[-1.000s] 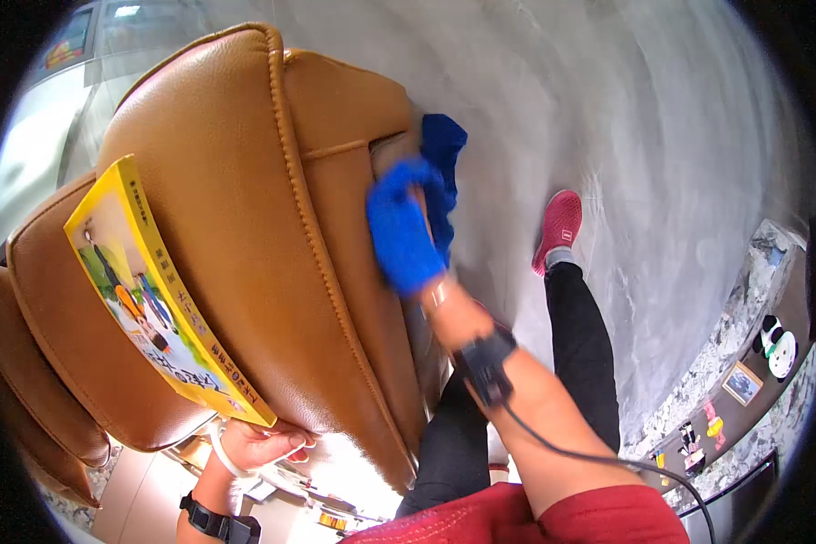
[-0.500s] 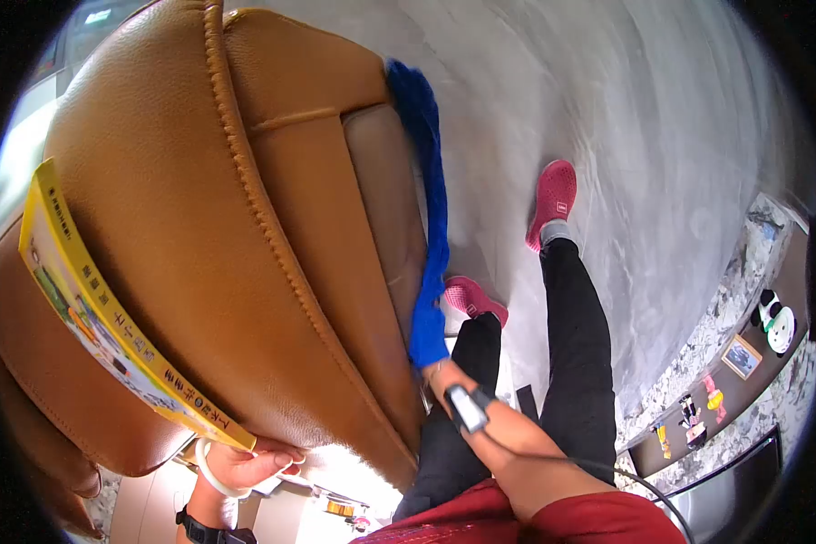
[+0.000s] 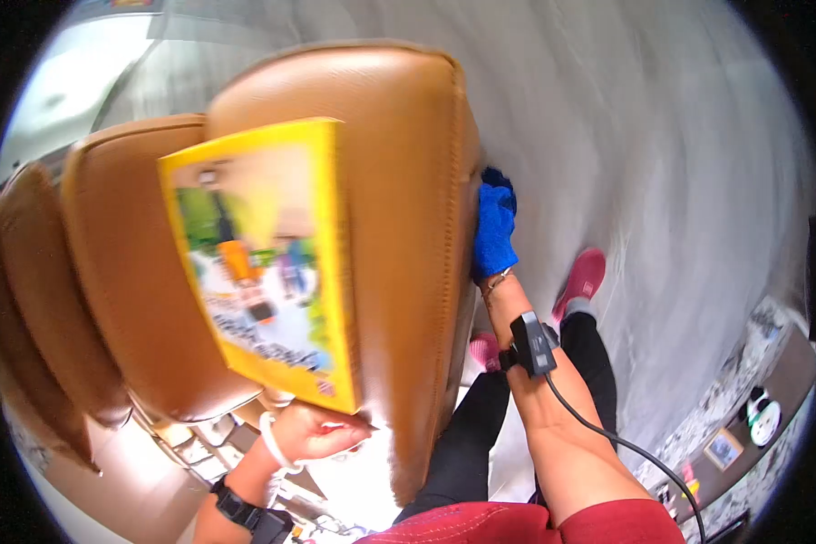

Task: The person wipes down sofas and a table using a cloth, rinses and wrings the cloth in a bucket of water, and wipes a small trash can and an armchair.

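My left hand (image 3: 313, 433), with a white bracelet and a black watch, is closed at the lower edge of a yellow picture book (image 3: 254, 263). The book's illustrated cover faces me, blurred by motion, and some of my fingers are hidden behind it. My right hand is covered to the wrist by a blue fuzzy cloth or mitt (image 3: 495, 228), so its fingers do not show. That blue covering rests against the side of the brown leather sofa (image 3: 399, 208). A black device with a cable is strapped to my right forearm.
More brown leather cushions (image 3: 145, 263) stand at the left. Grey marbled floor (image 3: 653, 163) lies at the right, near my pink shoes (image 3: 585, 274). A low shelf at the lower right bears a panda figure (image 3: 763, 417) and a framed picture (image 3: 723, 449).
The book has swung from nearly edge-on to showing its cover and sits farther right in view. The blue covering looks shorter and now lies against the sofa's side. My view has shifted too.
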Available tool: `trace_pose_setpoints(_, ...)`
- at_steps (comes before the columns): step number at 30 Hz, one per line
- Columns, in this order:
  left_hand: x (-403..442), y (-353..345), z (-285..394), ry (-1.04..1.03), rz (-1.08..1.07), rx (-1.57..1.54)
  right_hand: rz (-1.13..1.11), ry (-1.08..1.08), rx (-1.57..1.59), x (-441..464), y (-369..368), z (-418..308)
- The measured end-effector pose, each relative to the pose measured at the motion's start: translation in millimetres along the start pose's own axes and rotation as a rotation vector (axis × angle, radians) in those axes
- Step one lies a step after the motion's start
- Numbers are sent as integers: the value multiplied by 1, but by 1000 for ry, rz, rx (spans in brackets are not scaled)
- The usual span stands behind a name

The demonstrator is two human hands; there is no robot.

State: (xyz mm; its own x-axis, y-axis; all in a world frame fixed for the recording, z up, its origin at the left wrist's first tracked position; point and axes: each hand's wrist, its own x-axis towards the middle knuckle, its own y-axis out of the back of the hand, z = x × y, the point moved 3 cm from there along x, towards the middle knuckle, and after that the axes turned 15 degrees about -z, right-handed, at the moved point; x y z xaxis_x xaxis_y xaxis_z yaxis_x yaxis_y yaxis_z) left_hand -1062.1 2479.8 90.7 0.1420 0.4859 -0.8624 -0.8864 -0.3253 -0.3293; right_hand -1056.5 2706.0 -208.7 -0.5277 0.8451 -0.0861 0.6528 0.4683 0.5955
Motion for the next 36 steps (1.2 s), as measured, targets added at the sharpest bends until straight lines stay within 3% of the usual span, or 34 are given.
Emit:
trace_pose_setpoints(2, 1, -8, -10, -194, 60, 113, -393, 45, 151, 23, 8, -29)
trace_pose_setpoints(3, -4, -12, -15, -207, 150, -93, -528, 66, 194, 34, 21, -58)
trace_pose_setpoints(6, -6, -35, -26, -422, 395, -574, -526, 226, 560, 58, 46, -127)
trace_pose_setpoints(7, -2, -43, -23, -498, 457, -589, -548, 219, 922, 50, 33, -124)
trace_pose_setpoints(9, 6, -60, -11, -549, 561, -686, -623, -45, 1388, 18, 53, -142)
trace_pose_setpoints(10, 12, -62, 1, -569, 570, -696, -648, -152, 1478, -9, 68, -145)
trace_pose_setpoints(12, 14, -62, 18, -661, 674, -888, -735, -234, 1309, -83, 110, -146)
trace_pose_setpoints(14, 20, -63, 23, -686, 688, -965, -855, 14, 660, -136, 150, -151)
trace_pose_setpoints(16, 20, -65, 30, -666, 716, -1087, -872, 146, 338, -156, 168, -158)
trace_pose_setpoints(18, 19, -66, 35, -681, 708, -1148, -824, -286, 842, -153, 145, -135)
trace_pose_setpoints(19, 21, -66, 35, -726, 690, -1213, -788, -367, 917, -140, 135, -134)
trace_pose_setpoints(24, 23, -65, 31, -820, 537, -1317, -614, 195, 283, -2, 98, -176)
trace_pose_setpoints(28, 31, -57, 30, -892, 573, -1281, -454, 532, -225, 58, 85, -190)
trace_pose_setpoints(30, 27, -58, 29, -922, 544, -1280, -455, 609, -323, 76, 85, -219)
trace_pose_setpoints(32, 20, -62, 35, -971, 593, -1157, -391, 865, -421, 93, 80, -230)
trace_pose_setpoints(36, -6, -96, -20, -930, 760, -1126, -525, 802, -309, 102, 72, -242)
